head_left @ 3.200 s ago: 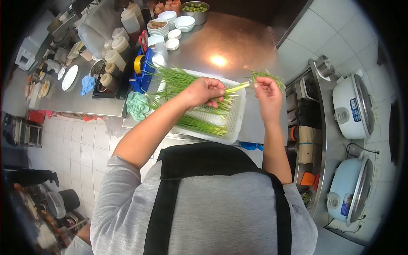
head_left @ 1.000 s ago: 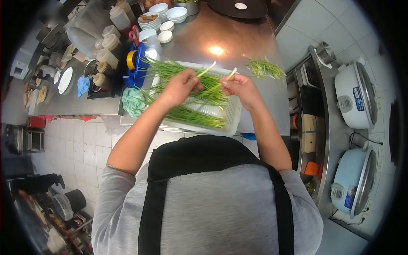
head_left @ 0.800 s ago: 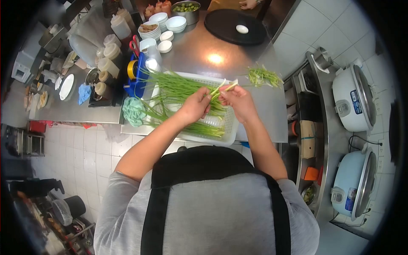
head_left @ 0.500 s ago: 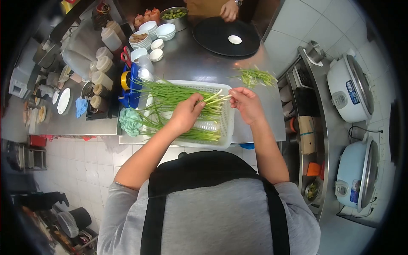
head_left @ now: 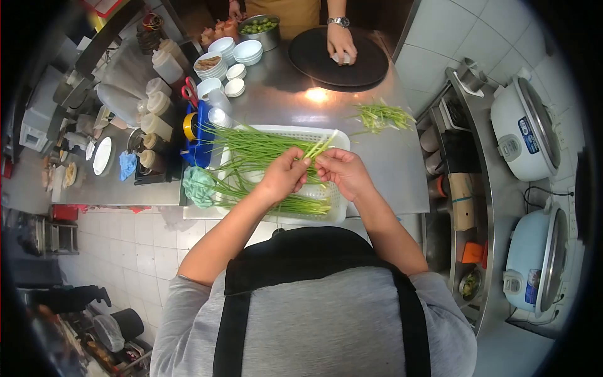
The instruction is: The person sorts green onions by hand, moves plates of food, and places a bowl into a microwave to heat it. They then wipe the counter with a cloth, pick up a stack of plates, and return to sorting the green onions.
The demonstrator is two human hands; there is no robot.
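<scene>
Long green stalks (head_left: pixel 257 146) with pale ends lie in a white perforated basket (head_left: pixel 341 139) on the steel counter. My left hand (head_left: pixel 284 176) is closed around a few stalks near their pale ends, above the basket. Close beside it, over the basket's right part, my right hand (head_left: pixel 342 171) pinches at the same stalks with thumb and fingers. A loose pile of trimmed green pieces (head_left: pixel 384 117) lies on the counter to the upper right.
Across the counter, another person's hand (head_left: pixel 341 45) holds a small white dish over a round black tray (head_left: pixel 308 60). White bowls (head_left: pixel 248 51), a pot of green fruits (head_left: pixel 267 38), red scissors (head_left: pixel 190 91) and a green cloth (head_left: pixel 198 186) stand or lie leftward.
My right hand has moved left and down, closer to my left hand. The other person's hand has reached down onto the small white dish. The whole view has shifted slightly.
</scene>
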